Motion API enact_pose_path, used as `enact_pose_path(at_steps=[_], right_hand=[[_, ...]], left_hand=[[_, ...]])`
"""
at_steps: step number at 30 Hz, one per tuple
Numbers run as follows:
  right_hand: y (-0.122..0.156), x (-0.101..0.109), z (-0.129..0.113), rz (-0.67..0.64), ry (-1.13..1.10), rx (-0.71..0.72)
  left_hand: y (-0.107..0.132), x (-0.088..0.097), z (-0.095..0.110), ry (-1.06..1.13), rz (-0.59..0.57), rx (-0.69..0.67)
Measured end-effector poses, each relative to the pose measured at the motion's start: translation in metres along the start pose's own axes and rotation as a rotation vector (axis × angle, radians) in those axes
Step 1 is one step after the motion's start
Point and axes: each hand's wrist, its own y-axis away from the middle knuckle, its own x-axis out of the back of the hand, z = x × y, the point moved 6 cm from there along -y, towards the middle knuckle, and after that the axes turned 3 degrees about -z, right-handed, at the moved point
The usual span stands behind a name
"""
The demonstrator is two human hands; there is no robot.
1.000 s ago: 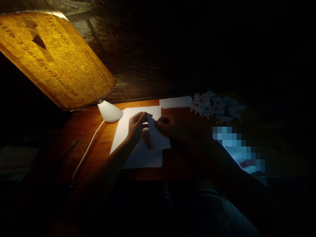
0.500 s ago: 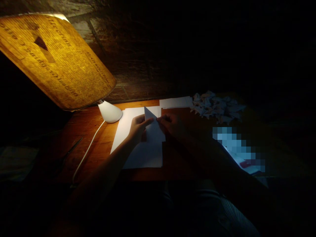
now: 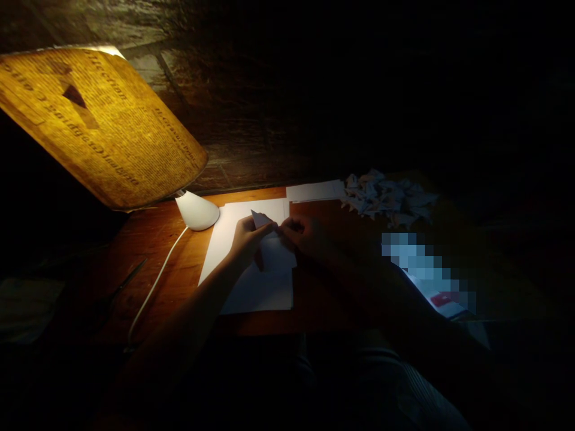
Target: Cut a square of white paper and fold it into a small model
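Both my hands meet over a small white sheet of paper (image 3: 276, 251) that they hold above a stack of white sheets (image 3: 251, 287) on the wooden table (image 3: 166, 257). My left hand (image 3: 249, 234) pinches the sheet's upper edge, where a small folded corner sticks up. My right hand (image 3: 302, 232), in shadow, pinches the same edge from the right. The sheet hangs down between them towards me.
A lamp with a white conical base (image 3: 196, 211) and a yellow printed shade (image 3: 99, 126) lights the table from the left; its white cord (image 3: 150, 290) runs towards me. A pile of folded paper pieces (image 3: 386, 197) lies at the back right. Scissors (image 3: 123, 284) lie left.
The sheet's top corner stood up taller half a second ago; it is now folded lower between my fingers. My view has tipped up a little, so everything sits lower in frame.
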Motion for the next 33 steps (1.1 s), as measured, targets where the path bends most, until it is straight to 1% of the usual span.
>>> enact_pose_path(at_steps=[3,8,13,19,25,30,33], right_hand=[[0.001,0.002,-0.003,0.011,0.02,0.001],[0.0,0.004,-0.007,0.028,0.022,0.017],[-0.001,0.001,-0.005,0.006,-0.019,-0.006],[-0.002,0.005,-0.001,0.075,-0.093,-0.074],[-0.002,0.004,-0.001,0.069,-0.064,-0.029],[-0.002,0.003,-0.003,0.064,-0.066,-0.053],[-0.001,0.003,-0.005,0.052,-0.074,-0.068]], left_hand=[[0.0,-0.002,-0.002,0.002,-0.012,0.015],[-0.002,0.001,-0.008,0.061,0.047,0.042],[-0.005,0.006,-0.006,0.162,0.068,-0.013],[-0.007,0.016,-0.005,0.281,0.187,-0.024],[-0.006,0.016,0.0,0.286,0.201,-0.044],[-0.004,0.014,0.006,0.325,0.188,-0.038],[-0.005,0.015,0.005,0.322,0.19,-0.027]])
